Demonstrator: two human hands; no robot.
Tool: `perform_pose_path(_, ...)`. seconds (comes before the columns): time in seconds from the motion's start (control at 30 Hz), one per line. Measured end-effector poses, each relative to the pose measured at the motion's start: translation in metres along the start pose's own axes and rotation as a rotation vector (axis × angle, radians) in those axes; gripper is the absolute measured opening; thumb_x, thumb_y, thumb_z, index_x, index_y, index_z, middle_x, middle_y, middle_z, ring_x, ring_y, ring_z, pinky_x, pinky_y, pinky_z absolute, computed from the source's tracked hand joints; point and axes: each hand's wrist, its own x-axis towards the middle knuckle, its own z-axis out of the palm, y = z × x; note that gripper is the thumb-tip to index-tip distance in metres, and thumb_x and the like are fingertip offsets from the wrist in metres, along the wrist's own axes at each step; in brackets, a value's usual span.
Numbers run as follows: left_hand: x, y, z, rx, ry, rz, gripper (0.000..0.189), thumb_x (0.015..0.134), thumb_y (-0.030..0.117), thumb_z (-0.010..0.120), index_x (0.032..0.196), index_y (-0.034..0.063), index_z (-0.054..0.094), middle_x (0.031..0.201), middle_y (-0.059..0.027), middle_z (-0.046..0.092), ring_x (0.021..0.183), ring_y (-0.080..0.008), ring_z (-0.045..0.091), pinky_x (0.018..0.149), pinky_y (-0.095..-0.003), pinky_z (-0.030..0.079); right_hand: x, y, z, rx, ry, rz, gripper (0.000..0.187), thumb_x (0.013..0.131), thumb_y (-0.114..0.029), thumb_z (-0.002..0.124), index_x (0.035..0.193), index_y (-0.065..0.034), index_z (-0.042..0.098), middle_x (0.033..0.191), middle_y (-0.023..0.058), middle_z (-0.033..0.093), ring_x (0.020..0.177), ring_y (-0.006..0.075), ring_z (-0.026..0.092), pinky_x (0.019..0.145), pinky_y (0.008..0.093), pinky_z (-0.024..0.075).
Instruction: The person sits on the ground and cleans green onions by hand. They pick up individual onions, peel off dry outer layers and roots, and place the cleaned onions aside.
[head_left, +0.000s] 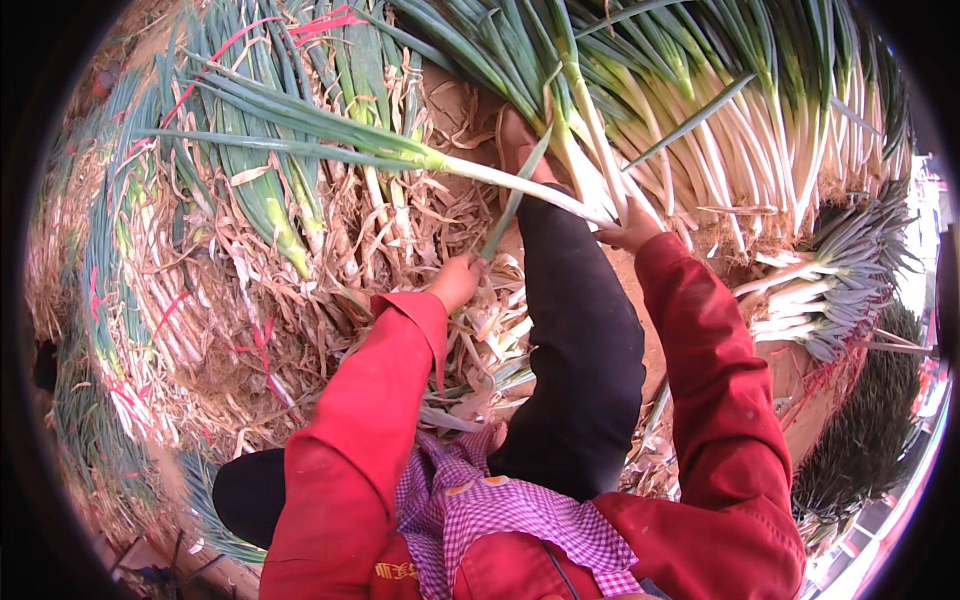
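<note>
My right hand (634, 229) is closed around the white root ends of several long green onions. One green onion (502, 178) reaches from it to the left, its green leaves lying above the dry-leaved bundles. Others point up beside the peeled stalks at the top. My left hand (459, 279) pinches the lower end of a loose green leaf (517, 196), which slants up across the white stalk of that onion. Dry husks and peeled leaves (495, 337) lie just below and right of my left hand.
Unpeeled green onions (255, 202), partly tied with red strips, cover the left side. Rows of clean white-stalked green onions (742, 142) lie at the upper right. A smaller pile (802, 300) is at the right, above a dark green heap (862, 435). My leg in dark trousers (581, 322) stands between my hands.
</note>
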Motion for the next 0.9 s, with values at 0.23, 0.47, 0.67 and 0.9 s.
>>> perform_pose_path(0.23, -0.096, -0.009, -0.017, 0.424, 0.051, 0.230, 0.025, 0.094, 0.021, 0.045, 0.106, 0.0000, 0.053, 0.076, -0.0128, 0.061, 0.062, -0.0254, 0.059, 0.062, -0.0379, 0.046, 0.018, 0.025, 0.060, -0.309, 0.204, 0.005, 0.095, 0.076, -0.044, 0.068, 0.144, -0.0089, 0.013, 0.105, 0.0278, 0.060, 0.093, 0.0417, 0.061, 0.079, 0.0466, 0.0495)
perform_pose_path(0.47, -0.228, -0.143, -0.024, 1.036, -0.377, -0.051, 0.076, 0.084, 0.022, 0.053, 0.145, 0.0088, 0.010, 0.080, -0.0244, 0.064, 0.068, -0.0366, 0.063, 0.063, -0.0463, 0.048, 0.032, 0.039, 0.051, -0.248, 0.284, 0.034, 0.080, 0.076, -0.041, 0.070, 0.137, -0.0064, 0.032, 0.105, 0.0246, 0.061, 0.097, 0.0386, 0.060, 0.082, 0.0441, 0.0481)
perform_pose_path(0.67, -0.254, -0.176, -0.024, 1.197, -0.744, 0.027, 0.054, 0.083, 0.024, 0.053, 0.131, 0.0041, 0.038, 0.079, -0.0229, 0.064, 0.067, -0.0361, 0.063, 0.065, -0.0461, 0.049, 0.059, 0.037, 0.000, -0.419, 0.148, 0.061, 0.082, 0.073, -0.057, 0.066, 0.130, -0.0021, 0.045, 0.121, 0.0231, 0.055, 0.116, 0.0370, 0.051, 0.096, 0.0437, 0.0404)
perform_pose_path(0.9, -0.175, -0.107, -0.139, 0.436, 0.669, 0.100, 0.029, 0.087, 0.015, 0.055, 0.110, -0.0020, 0.060, 0.105, -0.0213, 0.063, 0.095, -0.0326, 0.062, 0.086, -0.0372, 0.049, 0.044, -0.138, -0.008, -0.333, -0.102, -0.358, 0.052, 0.079, -0.041, 0.068, 0.113, -0.0018, 0.060, 0.103, 0.0170, 0.066, 0.094, 0.0296, 0.063, 0.084, 0.0362, 0.0484)
